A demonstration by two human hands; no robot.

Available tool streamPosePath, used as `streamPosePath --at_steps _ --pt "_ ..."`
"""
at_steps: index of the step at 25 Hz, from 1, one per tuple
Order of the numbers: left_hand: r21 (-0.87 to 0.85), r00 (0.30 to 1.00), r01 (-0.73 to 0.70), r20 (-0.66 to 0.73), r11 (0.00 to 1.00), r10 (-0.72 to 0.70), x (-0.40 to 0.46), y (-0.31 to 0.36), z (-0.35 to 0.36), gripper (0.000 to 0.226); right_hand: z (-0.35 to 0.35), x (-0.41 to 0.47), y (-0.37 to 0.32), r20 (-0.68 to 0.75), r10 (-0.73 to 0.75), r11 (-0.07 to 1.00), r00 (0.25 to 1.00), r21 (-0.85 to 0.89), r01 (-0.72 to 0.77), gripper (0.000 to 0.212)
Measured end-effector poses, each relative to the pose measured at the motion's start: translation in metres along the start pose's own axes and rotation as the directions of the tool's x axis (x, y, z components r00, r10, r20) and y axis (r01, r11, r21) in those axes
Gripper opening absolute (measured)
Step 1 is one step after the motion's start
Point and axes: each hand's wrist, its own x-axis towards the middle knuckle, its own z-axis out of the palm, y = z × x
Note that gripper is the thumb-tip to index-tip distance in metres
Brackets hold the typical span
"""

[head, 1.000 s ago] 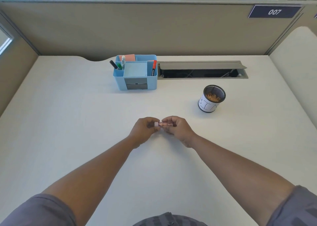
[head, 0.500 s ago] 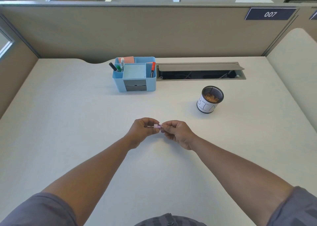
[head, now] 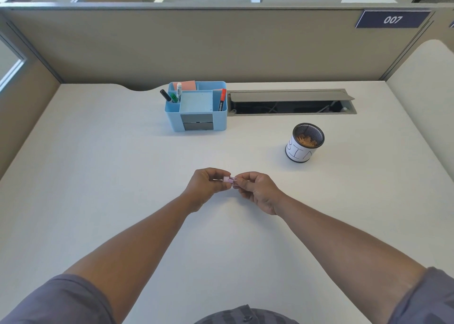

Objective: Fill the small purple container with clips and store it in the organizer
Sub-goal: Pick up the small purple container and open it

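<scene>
both hands meet over the middle of the white desk [head: 98, 176], pinching the small purple container [head: 230, 179] between them. left hand [head: 207, 186] grips its left end, right hand [head: 258, 191] grips the right end; fingers curled tight, container mostly hidden. blue organizer [head: 196, 122] sits well apart at the desk's back, markers standing in its left and right slots. black mesh cup [head: 305, 141] with orange-brown clips [head: 305, 141] inside stands to the right, near the hands.
</scene>
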Motion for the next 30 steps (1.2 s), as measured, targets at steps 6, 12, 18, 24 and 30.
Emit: streamPosePath --at_steps 6,12,18,24,30 --pt "0.061 1.0 -0.007 -0.026 0.998 0.009 0.002 0.001 0.001 0.028 -0.003 0.003 0.001 -0.002 0.005 1.0 1.0 0.014 -0.005 0.014" --pt "0.071 1.0 -0.001 -0.013 0.997 0.002 0.002 0.0 0.001 0.027 -0.006 0.003 0.004 0.023 0.035 0.998 0.999 0.054 -0.036 0.011" --pt "-0.139 0.999 0.04 -0.011 0.99 -0.042 0.002 0.001 -0.001 0.027 -0.005 0.0 0.001 0.051 0.033 0.999 0.998 0.031 -0.034 0.036" --pt "-0.445 0.989 0.13 -0.003 0.886 -0.147 0.007 0.004 0.002 0.006 0.001 -0.005 0.001 0.068 -0.049 0.961 0.996 -0.27 0.066 0.028" --pt "-0.283 0.977 0.186 -0.047 0.941 -0.207 0.006 -0.006 0.013 0.014 0.003 -0.007 0.007 -0.046 -0.183 0.951 0.982 -0.263 0.165 0.013"
